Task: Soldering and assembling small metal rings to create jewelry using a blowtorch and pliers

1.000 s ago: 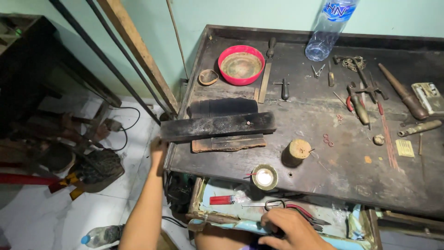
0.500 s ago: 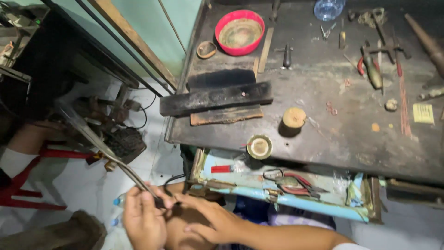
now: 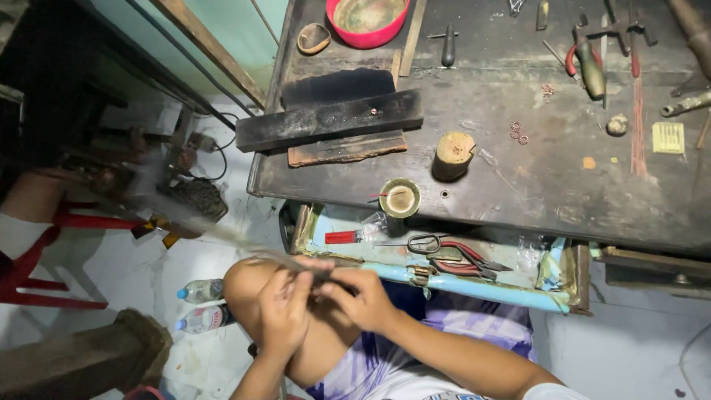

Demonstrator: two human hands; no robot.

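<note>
My left hand [image 3: 284, 311] and my right hand [image 3: 364, 298] meet just above my bare knee [image 3: 244, 281], fingertips almost touching. Both pinch the near end of a long thin metal tool [image 3: 222, 235]. It runs up and to the left from my fingers and is blurred by motion, so its far end is hard to make out. The hands are in front of an open drawer [image 3: 474, 285] under the dark workbench [image 3: 533, 185].
The bench carries a long black block [image 3: 326, 122], a red bowl [image 3: 368, 18], a wooden stump [image 3: 452, 154], a small round cup [image 3: 400, 198] and pliers [image 3: 589, 67]. Red-handled pliers [image 3: 463, 259] lie in the drawer. Two plastic bottles [image 3: 200, 305] lie on the floor. Another person's leg [image 3: 29, 200] is at left.
My left hand left the bench edge and my right hand left the drawer. Both came together over my knee on the long thin tool, whose far end has swung. The view has tilted down.
</note>
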